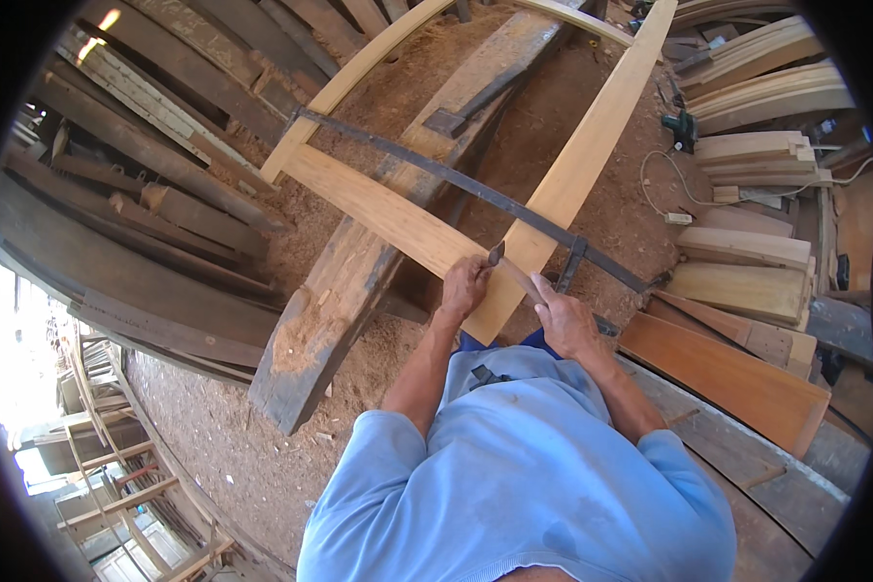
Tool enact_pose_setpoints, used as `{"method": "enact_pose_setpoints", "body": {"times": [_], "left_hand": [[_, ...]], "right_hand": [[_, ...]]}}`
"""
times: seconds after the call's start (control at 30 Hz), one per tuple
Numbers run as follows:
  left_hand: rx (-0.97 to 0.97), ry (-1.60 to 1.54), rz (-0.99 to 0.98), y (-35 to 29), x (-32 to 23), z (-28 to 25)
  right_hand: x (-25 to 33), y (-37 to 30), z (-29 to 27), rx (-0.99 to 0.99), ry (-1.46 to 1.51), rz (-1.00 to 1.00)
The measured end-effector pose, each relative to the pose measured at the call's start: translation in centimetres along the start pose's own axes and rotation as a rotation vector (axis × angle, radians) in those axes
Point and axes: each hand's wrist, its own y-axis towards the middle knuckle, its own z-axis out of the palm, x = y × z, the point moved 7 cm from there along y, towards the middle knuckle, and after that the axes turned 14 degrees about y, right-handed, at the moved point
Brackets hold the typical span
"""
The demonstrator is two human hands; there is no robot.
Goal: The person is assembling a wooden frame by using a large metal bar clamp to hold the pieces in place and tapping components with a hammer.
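Head view. Right hand (565, 325) closed on an apparent hammer (523, 278) at the near corner of the wooden frame (582, 155); left hand (466, 283), fingers curled beside the tool's head, hold unclear. Sound blows want fingers clear, bar clamp (446, 174) snug.

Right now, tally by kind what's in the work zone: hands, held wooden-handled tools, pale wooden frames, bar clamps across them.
Hands: 2 (left hand, right hand)
Wooden-handled tool: 1
Pale wooden frame: 1
Bar clamp: 1
Total: 5
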Motion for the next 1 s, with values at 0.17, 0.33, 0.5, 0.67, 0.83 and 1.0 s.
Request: {"method": "enact_pose_setpoints", "body": {"times": [0.17,0.33,0.5,0.67,0.83,1.0], "left_hand": [[-0.062,0.002,0.065,0.0,0.1,0.0],[-0.022,-0.041,0.024,0.2,0.3,-0.7],[-0.235,-0.268,-0.477,-3.3,5.0,-2.5],[0.114,0.033,-0.685,-7.4,9.4,0.4],[0.287,-0.788,-0.549,-8.1,6.7,5.1],[0.188,-0.662,-0.524,-7.4,8.2,7.2]], "right_hand": [[1.6,-1.2,-0.4,-0.341,0.229,-0.383],[0.0,0.4,0.5,0.005,0.092,0.043],[4.1,-1.8,-1.9,-0.372,0.337,-0.462],[-1.4,0.7,1.3,0.11,-0.035,0.242],[5.5,-1.7,-2.1,-0.308,0.363,-0.387],[-0.4,-0.4,2.2,-0.141,0.07,0.114]]}}
